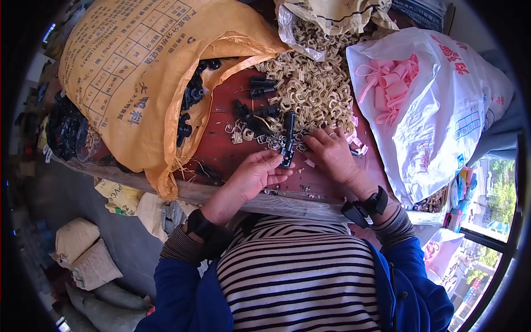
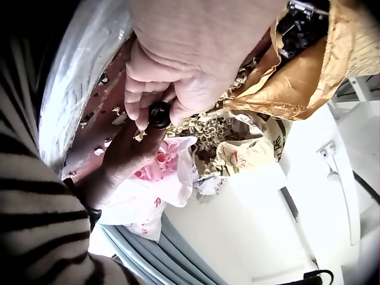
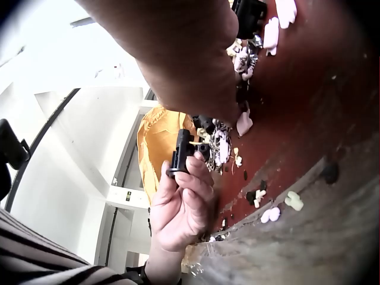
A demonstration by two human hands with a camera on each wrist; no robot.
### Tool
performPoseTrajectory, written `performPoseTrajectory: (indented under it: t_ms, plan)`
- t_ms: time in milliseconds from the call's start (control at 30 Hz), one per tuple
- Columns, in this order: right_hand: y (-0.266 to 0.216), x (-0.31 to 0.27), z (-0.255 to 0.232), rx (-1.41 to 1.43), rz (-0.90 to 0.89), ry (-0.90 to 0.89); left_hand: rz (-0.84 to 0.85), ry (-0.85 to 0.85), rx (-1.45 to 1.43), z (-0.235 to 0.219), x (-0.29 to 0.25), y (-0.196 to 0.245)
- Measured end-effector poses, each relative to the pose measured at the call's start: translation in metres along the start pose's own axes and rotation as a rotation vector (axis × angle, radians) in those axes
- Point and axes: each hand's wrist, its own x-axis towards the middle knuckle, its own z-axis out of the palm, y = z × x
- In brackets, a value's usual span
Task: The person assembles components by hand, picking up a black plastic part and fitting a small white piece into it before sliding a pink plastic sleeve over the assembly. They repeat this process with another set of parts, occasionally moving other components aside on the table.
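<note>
My left hand [image 1: 257, 176] pinches the lower end of a black tubular plastic part [image 1: 289, 130] between thumb and fingers, at the table's near side. The right wrist view shows this part [image 3: 183, 145] standing upright from the fingertips. My right hand [image 1: 333, 157] reaches down at the front edge of a heap of beige curved clips [image 1: 312, 77], its fingertips among small pieces; I cannot tell whether they pinch one. Shiny metal springs [image 1: 276, 142] lie between the two hands. More black plastic parts [image 1: 261, 87] rest on the red tabletop left of the heap.
An orange woven sack [image 1: 133, 77] holding black parts lies open at the left. At the right, a white sack [image 1: 442, 99] contains pink pieces [image 1: 391, 88]. A beige bag [image 1: 337, 14] sits behind the clips. The table's worn front edge [image 1: 301, 203] runs below the hands.
</note>
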Motion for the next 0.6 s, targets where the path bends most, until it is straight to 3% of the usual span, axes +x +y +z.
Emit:
performPoseTrajectory:
  t_ms: [333,433,467,567,600]
  plan:
    - [0.005,0.002,0.010,0.044,-0.037,-0.006,0.069,0.009,0.023,-0.001,0.000,0.001]
    - [0.005,0.005,-0.002,0.411,0.159,0.047,0.099,0.023,0.064,0.001,0.000,0.002]
    - [0.005,0.005,-0.007,0.411,0.161,0.046,0.112,0.030,0.085,0.002,0.000,0.003]
    - [0.004,0.006,-0.020,0.772,0.324,-0.168,0.172,0.010,0.076,0.014,0.000,0.006]
    - [0.002,0.006,-0.024,0.772,0.324,-0.168,0.203,0.001,0.071,0.016,0.001,0.007]
